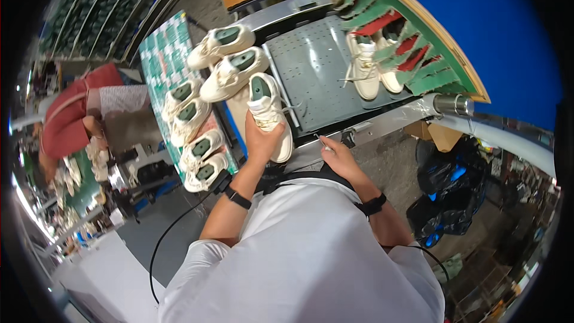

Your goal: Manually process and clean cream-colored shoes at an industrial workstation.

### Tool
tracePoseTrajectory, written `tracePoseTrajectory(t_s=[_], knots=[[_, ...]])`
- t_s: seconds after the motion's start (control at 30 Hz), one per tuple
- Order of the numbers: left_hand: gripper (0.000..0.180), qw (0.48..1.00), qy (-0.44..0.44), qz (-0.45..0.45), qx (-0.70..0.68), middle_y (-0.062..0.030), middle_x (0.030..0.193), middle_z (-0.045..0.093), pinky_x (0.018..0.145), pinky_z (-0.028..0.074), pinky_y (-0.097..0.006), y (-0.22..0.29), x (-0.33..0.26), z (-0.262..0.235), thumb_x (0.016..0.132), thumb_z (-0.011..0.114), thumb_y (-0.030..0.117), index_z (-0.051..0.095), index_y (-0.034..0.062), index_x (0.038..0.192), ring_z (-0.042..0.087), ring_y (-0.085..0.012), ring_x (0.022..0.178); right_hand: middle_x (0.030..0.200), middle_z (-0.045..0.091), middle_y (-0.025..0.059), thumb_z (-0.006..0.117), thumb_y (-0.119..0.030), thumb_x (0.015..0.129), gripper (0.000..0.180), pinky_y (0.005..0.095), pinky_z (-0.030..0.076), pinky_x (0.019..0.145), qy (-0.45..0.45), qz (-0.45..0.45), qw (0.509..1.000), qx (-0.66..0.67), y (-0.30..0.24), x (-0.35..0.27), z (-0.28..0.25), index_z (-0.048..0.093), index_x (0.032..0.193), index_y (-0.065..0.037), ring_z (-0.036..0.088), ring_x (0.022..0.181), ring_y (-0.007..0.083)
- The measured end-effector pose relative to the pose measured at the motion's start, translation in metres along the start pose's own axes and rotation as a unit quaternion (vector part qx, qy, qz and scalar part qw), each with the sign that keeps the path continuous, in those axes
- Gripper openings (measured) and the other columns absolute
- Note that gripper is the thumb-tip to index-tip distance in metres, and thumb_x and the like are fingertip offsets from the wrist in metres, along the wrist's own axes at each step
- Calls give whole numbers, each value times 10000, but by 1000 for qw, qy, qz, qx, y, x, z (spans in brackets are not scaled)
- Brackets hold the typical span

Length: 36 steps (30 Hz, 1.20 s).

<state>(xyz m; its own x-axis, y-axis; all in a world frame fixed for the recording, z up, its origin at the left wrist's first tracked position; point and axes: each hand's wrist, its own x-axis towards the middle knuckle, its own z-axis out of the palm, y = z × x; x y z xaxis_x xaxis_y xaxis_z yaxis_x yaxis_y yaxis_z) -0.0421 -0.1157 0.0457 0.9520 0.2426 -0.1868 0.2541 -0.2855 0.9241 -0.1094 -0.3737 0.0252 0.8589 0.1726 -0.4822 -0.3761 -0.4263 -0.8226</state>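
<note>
The left hand (pixel 261 139) was wrapped around the heel end of a cream-white sneaker (pixel 269 113), fingers curled on its sides, holding it with the toe pointing away from the person and the green insole facing up. The shoe sat at the near left edge of a grey perforated metal surface (pixel 317 72), its laces trailing to the right across the plate.

The right hand (pixel 338 155) rested near the front rail of that surface, just right of the held sneaker, fingers drawn together around something small and pale; what it pinched was too small to tell.

To the left, six more cream sneakers lay on a green patterned board (pixel 161 54): two large ones (pixel 230 63) at the far end, two (pixel 186 107) in the middle, and two (pixel 203 158) nearest the person. At the far right of the perforated surface another pair of cream shoes (pixel 373 69) stood against a green rack (pixel 418 54) with red and green slots. Black bands circled both wrists.

Another person in a red top (pixel 72 113) worked at the left, well apart. Black bags (pixel 445 197) lay on the floor to the right.
</note>
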Motion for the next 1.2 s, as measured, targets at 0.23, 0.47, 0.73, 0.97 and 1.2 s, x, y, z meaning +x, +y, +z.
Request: tracePoseTrajectory(t_s=[0.23, 0.47, 0.73, 0.97, 1.2], knots=[[708, 971, 70, 108, 202, -228, 1283, 626, 1008, 509, -444, -52, -7, -53, 782, 906, 183, 552, -10, 1364, 623, -394, 1174, 1407, 669, 265, 627, -273, 935, 580, 399, 483, 1114, -74, -37, 996, -38, -37, 19, 47, 625, 1434, 23, 648, 1307, 378], [176, 972, 86, 161, 149, -52, 1005, 668, 780, 557, -392, -6, 3, -52, 812, 870, 142, 749, 93, 931, 687, -283, 918, 1431, 653, 277, 616, -276, 941, 601, 389, 464, 1142, -131, 27, 989, -54, -53, 11, 46, 606, 1442, 56, 629, 1350, 361], [91, 987, 45, 97, 116, -32, 851, 651, 692, 555, -361, -23, 14, -54, 897, 790, 135, 734, 66, 920, 676, -194, 796, 1357, 691, 267, 614, -226, 979, 566, 383, 474, 1108, -99, -83, 985, -118, -90, 19, 47, 582, 1476, 43, 663, 1274, 336], [150, 877, -165, -225, -390, 14, 732, 569, 656, 614, -320, -45, 19, -96, 993, 676, 227, 655, 101, 914, 550, -106, 603, 1182, 690, 229, 646, -194, 935, 579, 432, 503, 1021, -99, -186, 966, -150, -124, 26, 56, 583, 1467, 26, 667, 1116, 383], [190, 805, 144, -173, -549, -85, 933, 681, 808, 624, -364, -105, 66, -167, 952, 757, 208, 657, 57, 1007, 662, -167, 799, 1077, 624, 173, 711, -161, 820, 725, 481, 462, 993, -36, -417, 817, -397, -144, 60, 80, 537, 1494, 40, 610, 1059, 357]])
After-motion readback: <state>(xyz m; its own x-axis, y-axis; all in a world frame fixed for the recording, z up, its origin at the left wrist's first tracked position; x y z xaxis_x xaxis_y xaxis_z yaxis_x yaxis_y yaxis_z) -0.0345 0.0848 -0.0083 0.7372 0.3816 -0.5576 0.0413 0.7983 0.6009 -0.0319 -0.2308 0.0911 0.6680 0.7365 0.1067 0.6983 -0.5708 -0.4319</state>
